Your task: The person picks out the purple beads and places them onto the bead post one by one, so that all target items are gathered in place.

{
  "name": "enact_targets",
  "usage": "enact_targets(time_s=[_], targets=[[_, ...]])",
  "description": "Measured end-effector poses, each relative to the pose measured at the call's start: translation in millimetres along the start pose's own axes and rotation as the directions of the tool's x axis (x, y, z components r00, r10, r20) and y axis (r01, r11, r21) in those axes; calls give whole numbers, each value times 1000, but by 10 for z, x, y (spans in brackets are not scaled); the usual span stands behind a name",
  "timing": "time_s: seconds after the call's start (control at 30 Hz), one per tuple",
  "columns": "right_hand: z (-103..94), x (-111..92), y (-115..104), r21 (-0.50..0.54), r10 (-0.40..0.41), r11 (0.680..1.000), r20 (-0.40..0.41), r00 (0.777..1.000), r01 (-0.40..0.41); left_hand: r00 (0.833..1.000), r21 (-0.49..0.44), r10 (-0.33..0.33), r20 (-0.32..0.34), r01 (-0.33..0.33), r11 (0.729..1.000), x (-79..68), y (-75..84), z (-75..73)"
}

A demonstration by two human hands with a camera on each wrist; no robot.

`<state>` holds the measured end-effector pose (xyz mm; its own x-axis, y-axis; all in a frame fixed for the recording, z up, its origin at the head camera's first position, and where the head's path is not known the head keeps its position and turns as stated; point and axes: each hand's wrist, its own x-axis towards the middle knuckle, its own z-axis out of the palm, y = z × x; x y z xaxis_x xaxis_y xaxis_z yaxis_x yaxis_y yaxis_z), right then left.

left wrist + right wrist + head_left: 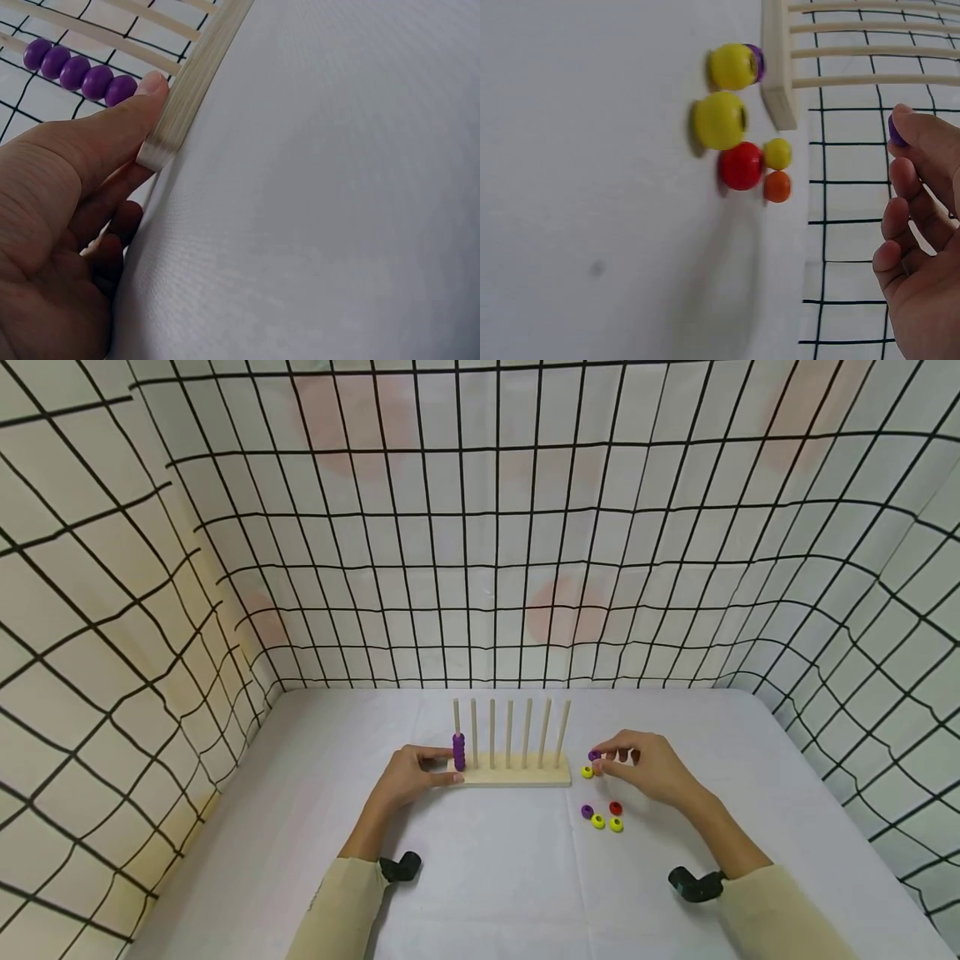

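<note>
A pale wooden base (517,777) carries a row of several upright pegs. Purple beads (459,753) are stacked on the leftmost peg; the other pegs are bare. My left hand (408,774) grips the left end of the base, its thumb (142,101) along the front beside the lowest purple bead. To the right of the base, my right hand (651,768) pinches a purple bead (897,133) between thumb and finger, raised above the table. Below it lie a yellow bead (587,772) and an orange bead (778,187).
Nearer me on the white tablecloth (495,877) lie a loose purple bead (587,811), a red bead (616,808) and two yellow beads, one (597,821) touching the purple. A white backdrop with a black grid (480,543) encloses the table's back and sides.
</note>
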<state>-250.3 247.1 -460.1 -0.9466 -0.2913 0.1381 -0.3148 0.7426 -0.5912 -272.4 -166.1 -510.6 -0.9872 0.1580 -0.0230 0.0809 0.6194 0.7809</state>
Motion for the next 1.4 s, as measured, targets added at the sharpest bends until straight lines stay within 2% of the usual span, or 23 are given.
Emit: enact_targets(time_s=[0.3, 0.53, 0.73, 1.07, 1.4], targets=[[-213, 94, -219, -19, -25, 1000, -44, 999, 24, 1000, -6, -1, -5, 1, 1000, -10, 2, 2], [-373, 147, -376, -22, -67, 998, -116, 991, 65, 1000, -8, 1, -5, -1, 1000, -12, 2, 1], [-467, 224, -511, -10, -87, 996, -118, 989, 86, 1000, -3, 0, -5, 0, 1000, -8, -8, 0], [-512, 358, -741, 19, -113, 993, -130, 985, 116, 1000, -4, -9, 1, 9, 1000, 5, -18, 10], [-446, 541, -983, 84, -154, 983, -105, 982, 163, 1000, -8, 2, -2, -2, 1000, 4, -14, 0]])
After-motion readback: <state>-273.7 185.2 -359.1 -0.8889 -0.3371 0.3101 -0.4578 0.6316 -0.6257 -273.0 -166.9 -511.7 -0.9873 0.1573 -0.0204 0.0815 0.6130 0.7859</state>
